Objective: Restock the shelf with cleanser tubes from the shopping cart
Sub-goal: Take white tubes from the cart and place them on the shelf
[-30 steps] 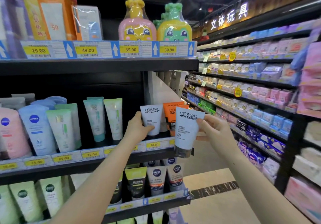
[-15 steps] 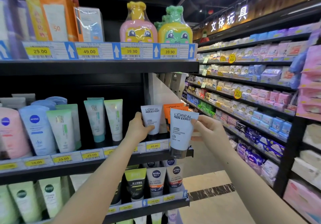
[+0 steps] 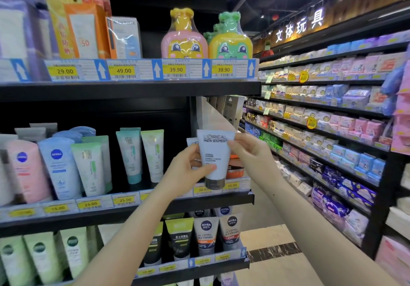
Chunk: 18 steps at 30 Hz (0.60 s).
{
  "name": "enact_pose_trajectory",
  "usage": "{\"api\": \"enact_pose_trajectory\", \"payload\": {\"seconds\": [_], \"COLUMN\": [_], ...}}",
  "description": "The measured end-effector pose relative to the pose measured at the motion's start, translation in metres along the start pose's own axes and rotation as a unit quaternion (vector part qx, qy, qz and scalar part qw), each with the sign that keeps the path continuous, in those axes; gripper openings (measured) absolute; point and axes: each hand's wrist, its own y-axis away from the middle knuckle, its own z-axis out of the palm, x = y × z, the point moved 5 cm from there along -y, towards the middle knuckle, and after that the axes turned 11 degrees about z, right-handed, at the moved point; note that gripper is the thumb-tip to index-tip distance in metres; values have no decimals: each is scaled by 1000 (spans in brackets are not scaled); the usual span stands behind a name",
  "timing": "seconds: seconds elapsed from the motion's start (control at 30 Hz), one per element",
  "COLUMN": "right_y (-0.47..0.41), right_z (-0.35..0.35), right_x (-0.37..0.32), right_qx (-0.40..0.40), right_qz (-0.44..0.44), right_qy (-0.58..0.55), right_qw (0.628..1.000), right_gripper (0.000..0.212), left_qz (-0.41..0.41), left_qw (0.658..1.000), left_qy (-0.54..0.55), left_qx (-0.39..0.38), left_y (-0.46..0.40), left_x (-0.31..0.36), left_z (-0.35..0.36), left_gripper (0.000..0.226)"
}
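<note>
Both hands grip one white tube (image 3: 214,159) — left hand (image 3: 188,170) closed round its lower body, right hand (image 3: 248,152) pinching the top edge; it hangs just before the shelf (image 3: 221,199) row — best lowered cap-down, label outward, beside the orange tube (image 3: 236,168)

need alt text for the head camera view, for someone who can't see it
Both hands, left hand and right hand, hold a white L'Oreal Men Expert tube upright, cap down, at the right end of a store's middle shelf. An orange tube stands behind it.
</note>
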Motion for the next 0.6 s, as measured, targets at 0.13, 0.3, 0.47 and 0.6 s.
{"api": "enact_pose_trajectory", "payload": {"seconds": [0.13, 0.3, 0.47, 0.6], "right_y": [0, 11, 12, 13], "right_z": [-22, -45, -41, -28], "right_x": [1, 28, 77, 98], "right_qx": [100, 170, 138, 91], "right_qz": [-57, -45, 33, 90], "right_qy": [96, 130, 210, 229], "right_qw": [989, 976, 967, 965], "right_gripper": [17, 10, 20, 21], "left_qz": [6, -23, -63, -85], "left_qw": [996, 992, 987, 984], "left_qy": [-38, -88, -133, -155], "left_qx": [86, 83, 58, 23], "left_y": [-10, -14, -7, -7], "left_x": [-7, -31, -49, -54], "left_z": [-20, -13, 3, 12], "left_gripper": [33, 35, 37, 45]}}
